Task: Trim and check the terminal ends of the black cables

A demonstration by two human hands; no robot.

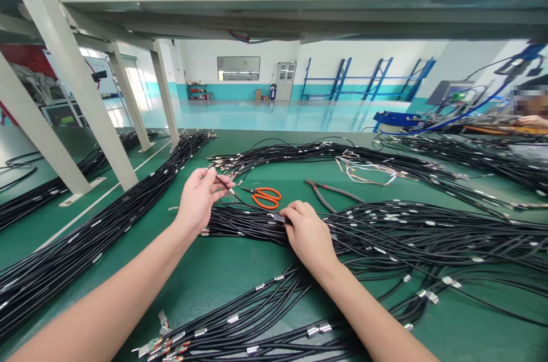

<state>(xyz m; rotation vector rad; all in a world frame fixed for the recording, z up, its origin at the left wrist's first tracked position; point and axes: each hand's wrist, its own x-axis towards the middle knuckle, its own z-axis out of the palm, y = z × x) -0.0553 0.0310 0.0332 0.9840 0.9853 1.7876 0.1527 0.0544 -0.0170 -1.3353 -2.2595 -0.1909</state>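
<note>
My left hand (201,196) pinches the end of a thin black cable (220,181) between thumb and fingers, above the table. That cable slopes down to the right, towards my right hand (309,230). My right hand's fingers are closed over the middle bundle of black cables (252,225); a small dark, grey-edged flat piece (280,217) shows at its fingertips, and its kind is unclear. Between and beyond my hands lie orange-handled scissors (266,197), their blades partly hidden near my left fingers. Grey-handled pliers (329,190) lie open beyond my right hand.
Several more black cable bundles cover the green table (222,276): a left bundle (128,216), a back bundle (308,151) and a front bundle (257,305). White wires (368,173) lie behind the pliers. Shelf legs (81,76) stand at left. A co-worker's hand (533,121) shows far right.
</note>
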